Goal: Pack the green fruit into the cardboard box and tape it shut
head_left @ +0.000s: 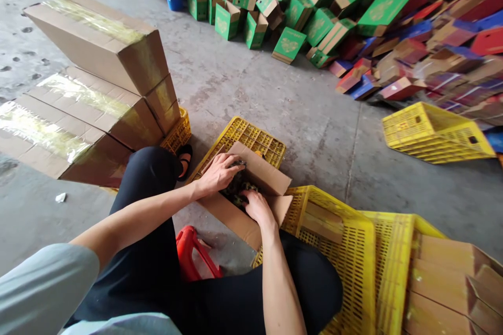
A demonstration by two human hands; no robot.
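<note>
An open cardboard box (236, 220) stands between my knees, its flaps spread apart. Inside lie dark, mottled yellow-green contents (238, 196), too blurred to name. My left hand (220, 171) is over the far left part of the box, its fingers bent together at a small dark piece that I cannot make out. Lower and to the right, my right hand (258, 207) reaches into the box, fingers curled down among the contents and partly hidden. Under the box's far side is a yellow plastic crate (257, 138) with a grid surface.
Taped cartons (90, 47) are stacked on my left. Nested yellow crates (346, 251) stand at my right beside folded cardboard (444, 282). A red stool (192, 254) is beneath me. Green boxes (288, 44) and red and blue boxes (412, 63) lie heaped ahead; another yellow crate (428, 131) sits nearer.
</note>
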